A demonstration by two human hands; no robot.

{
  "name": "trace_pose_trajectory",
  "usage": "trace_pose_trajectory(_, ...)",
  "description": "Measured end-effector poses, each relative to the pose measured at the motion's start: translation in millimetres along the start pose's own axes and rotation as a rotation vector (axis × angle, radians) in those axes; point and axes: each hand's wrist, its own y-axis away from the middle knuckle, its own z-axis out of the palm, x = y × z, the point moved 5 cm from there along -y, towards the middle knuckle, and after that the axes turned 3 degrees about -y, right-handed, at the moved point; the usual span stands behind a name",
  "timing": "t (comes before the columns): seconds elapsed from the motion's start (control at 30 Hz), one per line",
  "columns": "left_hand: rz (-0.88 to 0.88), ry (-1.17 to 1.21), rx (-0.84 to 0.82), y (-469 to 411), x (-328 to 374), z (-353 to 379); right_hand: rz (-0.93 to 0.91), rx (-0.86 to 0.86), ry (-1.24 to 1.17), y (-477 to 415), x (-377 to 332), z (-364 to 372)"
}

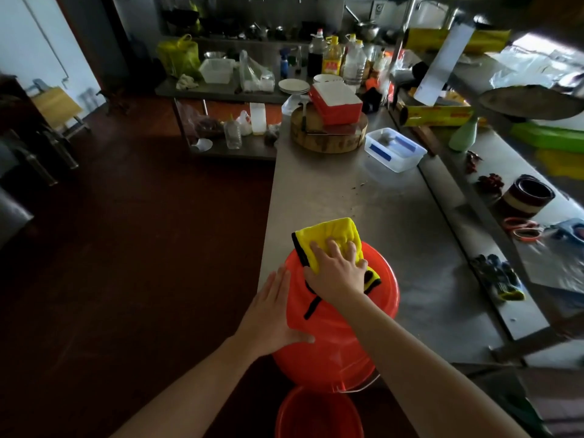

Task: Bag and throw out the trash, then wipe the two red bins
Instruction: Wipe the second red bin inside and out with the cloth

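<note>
Single head view looks forward and down, close over the steel counter (363, 197)

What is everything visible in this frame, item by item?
upper red bin: one, red, tipped at the counter's near edge
lower red bin: one, red, below the first
cloth: one, yellow with black edging, on the upper bin
counter: one, steel grey, centre to right
chopping block: one, wood, far end of counter
trays: count unclear, red and white, stacked on the block
plastic tub: one, clear with blue, beside the block
plates: small stack, white, back table
bottles: several, mixed colours, back table
gloves: apparently a pair, dark, right shelf
left hand: one, flat against the upper bin's side
right hand: one, pressing the cloth onto that bin
</note>
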Motion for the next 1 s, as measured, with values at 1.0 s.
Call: trace_pose_trajectory(1.0, 0.005, 0.031, 0.212, -10.7, 26.4, 14.8, 0.148, 0.042, 0.011, 2.6, 34.9, -7.0)
